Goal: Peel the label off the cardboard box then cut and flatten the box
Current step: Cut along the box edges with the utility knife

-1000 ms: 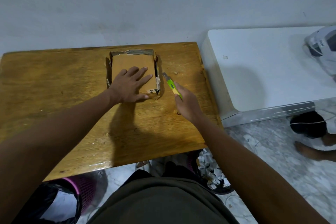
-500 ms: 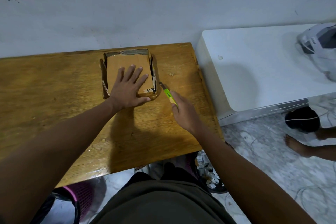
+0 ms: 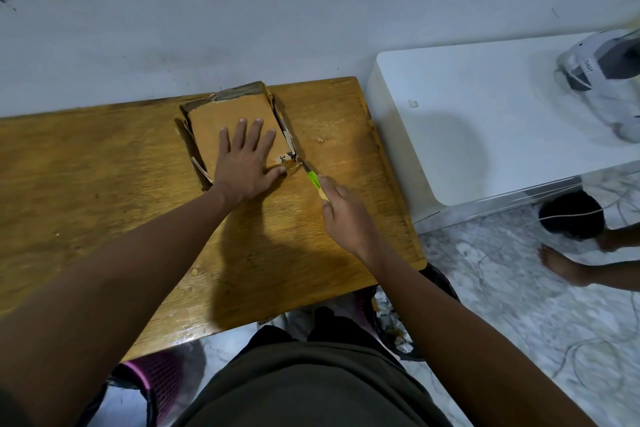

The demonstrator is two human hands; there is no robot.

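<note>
Wooden desk [image 3: 104, 191]: varnished, worn top, pushed against a pale wall [image 3: 242, 10]; its right end is beside a white cabinet [image 3: 485, 114].

Cardboard box [image 3: 228, 114]: lies near the desk's back edge, toward the right end, broad brown face up. The side walls are ragged and torn, with grey tape along the far edge. A scrap of white label [image 3: 282, 159] printed "34" remains at the near right corner of the top face.

Left hand [image 3: 247, 158]: palm down on the box's top face, fingers spread flat and released, pressing rather than gripping; the heel of the hand overhangs the box's near edge.

Right hand [image 3: 346, 215]: fingers clenched around the handle of a utility knife [image 3: 314, 181], over the desk just right of the box.

Utility knife: green and yellow body, angled up and left; the blade tip meets the box's near right corner. Whether it has entered the cardboard cannot be told.

Under the desk's front edge: a pink mesh bin [image 3: 156, 374] at the left, and a dark bin [image 3: 408, 329] holding crumpled paper at the right.

Marbled floor [image 3: 519, 322]: a second person's bare foot [image 3: 561, 267] at the far right.

White cabinet top: a white and grey item [image 3: 602, 69], not identifiable.
</note>
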